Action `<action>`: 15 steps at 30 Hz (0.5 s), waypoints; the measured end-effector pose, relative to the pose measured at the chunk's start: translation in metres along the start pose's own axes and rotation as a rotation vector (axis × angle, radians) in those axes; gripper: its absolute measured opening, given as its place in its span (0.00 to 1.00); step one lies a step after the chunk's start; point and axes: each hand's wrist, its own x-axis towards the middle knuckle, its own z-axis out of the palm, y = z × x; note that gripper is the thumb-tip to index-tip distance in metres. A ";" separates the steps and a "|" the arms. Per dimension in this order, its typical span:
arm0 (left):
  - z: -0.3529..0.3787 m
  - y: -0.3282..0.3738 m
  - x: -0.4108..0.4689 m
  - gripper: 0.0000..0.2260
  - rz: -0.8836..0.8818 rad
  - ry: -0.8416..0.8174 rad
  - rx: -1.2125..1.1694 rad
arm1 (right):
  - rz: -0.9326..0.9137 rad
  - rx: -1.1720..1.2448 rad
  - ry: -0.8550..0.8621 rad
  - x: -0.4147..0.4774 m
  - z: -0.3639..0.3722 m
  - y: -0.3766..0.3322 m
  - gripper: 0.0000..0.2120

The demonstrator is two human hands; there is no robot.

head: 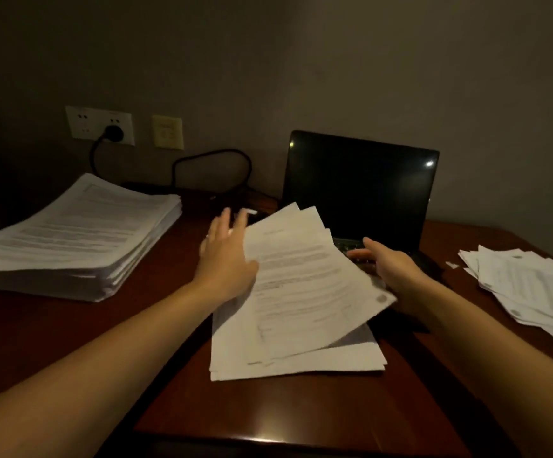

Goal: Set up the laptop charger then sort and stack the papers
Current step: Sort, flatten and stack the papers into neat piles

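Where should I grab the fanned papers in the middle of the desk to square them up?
Probably by the two long side edges, one hand from each side, where the left hand and right hand now sit. The fanned papers splay at different angles, far ends lifted over the laptop keyboard, so pressing inward from both sides should align them.

Dim warm light, glare on the laptop screen (428,163), blurred hands.
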 end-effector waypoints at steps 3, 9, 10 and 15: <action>0.017 0.003 -0.006 0.28 0.212 -0.293 0.202 | -0.018 -0.139 -0.080 -0.003 -0.002 0.010 0.19; 0.018 0.007 -0.006 0.27 0.207 -0.372 0.307 | -0.038 -0.384 -0.360 -0.012 -0.007 0.004 0.46; 0.015 0.010 -0.008 0.26 0.226 -0.340 0.322 | -0.055 -0.410 -0.385 -0.016 -0.006 0.003 0.47; 0.003 0.035 -0.040 0.29 0.490 -0.317 0.179 | -0.186 -0.420 -0.337 -0.027 0.003 0.004 0.47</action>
